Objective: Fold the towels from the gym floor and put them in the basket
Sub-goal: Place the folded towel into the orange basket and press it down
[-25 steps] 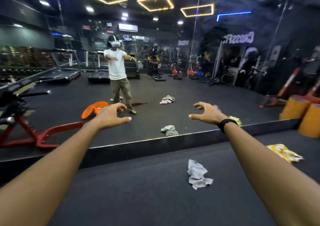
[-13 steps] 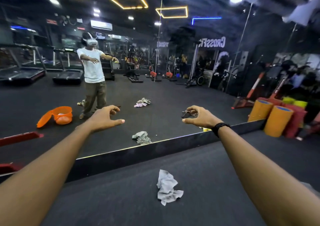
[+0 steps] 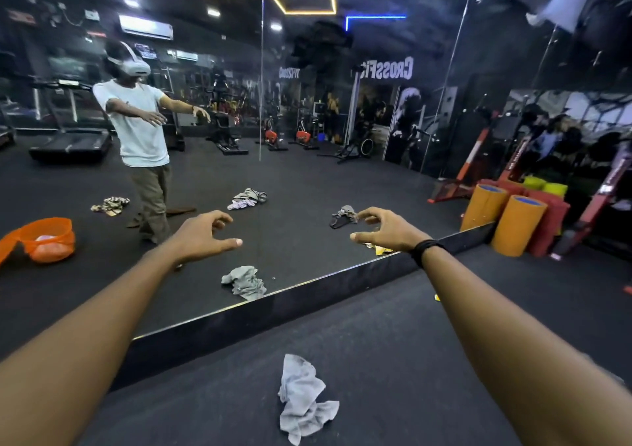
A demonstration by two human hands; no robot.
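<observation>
A crumpled grey cloth towel (image 3: 301,396) is lying on the dark rubber gym floor (image 3: 393,360) at the near edge of the view, below and between the two outstretched forearms and well short of either hand. Nothing is touching it. Farther out, the left hand (image 3: 201,237) is hovering in the air with its fingers loosely curled and its thumb sticking out toward the right, gripping nothing. The right hand (image 3: 384,230), with a black band (image 3: 425,249) at its wrist, is hanging level with the left, its fingers hooked in a loose claw around empty air. The two hands are sitting well apart, and the grey towel is lying nearer the viewer than both, roughly under the gap between them. Just beyond the hands, the low dark ledge (image 3: 307,305) of a wall mirror is running across the floor. In the mirror, past the hands, a reflected grey towel (image 3: 244,281) is showing between them, a mixed striped bundle of cloth (image 3: 248,199) is lying farther off, and an orange mesh basket (image 3: 49,239) is sitting far to the left of the left hand. Two upright orange foam rollers (image 3: 502,220) are standing to the right of the right hand.
</observation>
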